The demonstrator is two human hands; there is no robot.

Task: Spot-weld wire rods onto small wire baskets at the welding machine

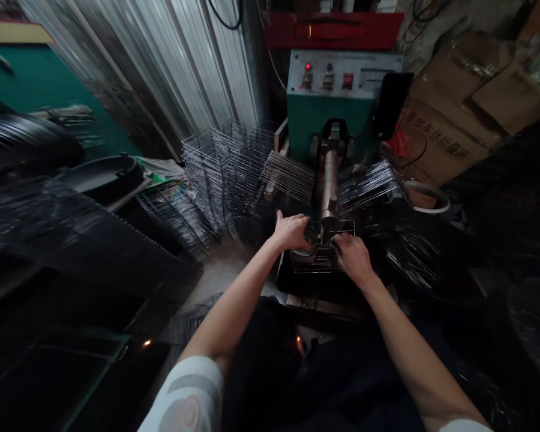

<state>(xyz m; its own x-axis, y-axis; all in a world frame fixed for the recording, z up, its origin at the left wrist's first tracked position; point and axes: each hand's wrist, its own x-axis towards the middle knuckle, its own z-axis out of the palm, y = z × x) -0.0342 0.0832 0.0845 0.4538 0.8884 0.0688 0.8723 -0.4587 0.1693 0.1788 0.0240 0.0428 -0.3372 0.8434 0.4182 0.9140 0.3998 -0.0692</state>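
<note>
A small wire grid [317, 269] lies under the thick metal electrode arm [330, 186] of a green spot welder [300, 113]. My left hand [291, 232] is at the grid's left side, its fingers curled onto the wires and a curved metal piece just below them. On the other side of the arm's tip, my right hand [353, 255] has its fingertips pressed together at the grid's right part. Both hands are close to the electrode tip. Dim light and the fingers themselves hide exactly which wires are gripped.
Tall stacks of wire grids [211, 180] stand to the left. More wire pieces [369, 186] lie right of the welder arm. A phone [391, 105] rests against the control box. Cardboard boxes [450, 114] lean at the right, and a black round pan [101, 177] sits at left.
</note>
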